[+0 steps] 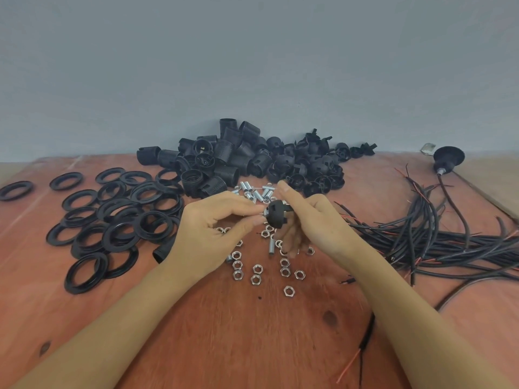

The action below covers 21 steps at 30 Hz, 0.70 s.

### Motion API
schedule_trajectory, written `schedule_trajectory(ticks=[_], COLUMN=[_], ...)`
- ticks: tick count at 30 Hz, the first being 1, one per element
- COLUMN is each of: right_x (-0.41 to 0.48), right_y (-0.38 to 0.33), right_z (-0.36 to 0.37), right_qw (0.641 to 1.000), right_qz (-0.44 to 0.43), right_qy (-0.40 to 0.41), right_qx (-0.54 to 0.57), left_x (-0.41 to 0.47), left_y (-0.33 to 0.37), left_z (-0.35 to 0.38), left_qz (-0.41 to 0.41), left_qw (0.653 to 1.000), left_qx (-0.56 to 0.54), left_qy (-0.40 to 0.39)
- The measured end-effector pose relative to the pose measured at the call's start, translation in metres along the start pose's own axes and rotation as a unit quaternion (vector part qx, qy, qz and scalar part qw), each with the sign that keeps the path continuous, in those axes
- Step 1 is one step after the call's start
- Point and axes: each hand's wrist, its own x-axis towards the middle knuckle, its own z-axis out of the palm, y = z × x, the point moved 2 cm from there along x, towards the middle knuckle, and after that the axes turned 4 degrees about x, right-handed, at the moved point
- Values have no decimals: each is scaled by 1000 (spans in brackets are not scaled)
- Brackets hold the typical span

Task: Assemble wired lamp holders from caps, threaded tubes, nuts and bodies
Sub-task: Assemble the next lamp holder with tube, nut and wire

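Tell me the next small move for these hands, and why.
Probably twist with the left hand to screw the small metal part, likely a nut, tight against the black cap. The right hand grips that cap, and the left pinches the metal part at its narrow end.

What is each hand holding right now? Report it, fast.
Left hand: pinching a small metal part at the cap's tip.
Right hand: gripping the black cap.
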Motion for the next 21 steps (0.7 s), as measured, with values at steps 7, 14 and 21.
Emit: schedule_trajectory(ticks=[7,14,21], right_x=[-1,1,4], right_y=[0,-4,-2], right_z=[8,2,0], right_qw=[978,982,985], right_qz=[-131,-113,-100], right_qy=[159,122,103], right_qx=[43,87,95], left_x=[-3,-1,-2], left_y=[-3,-6,-9], left_z=[2,-1,-2], left_qz=[-13,-79,-113], left_qw=[1000,996,992], left_qx=[-2,-28,-38], left_qy=[-13,28,44])
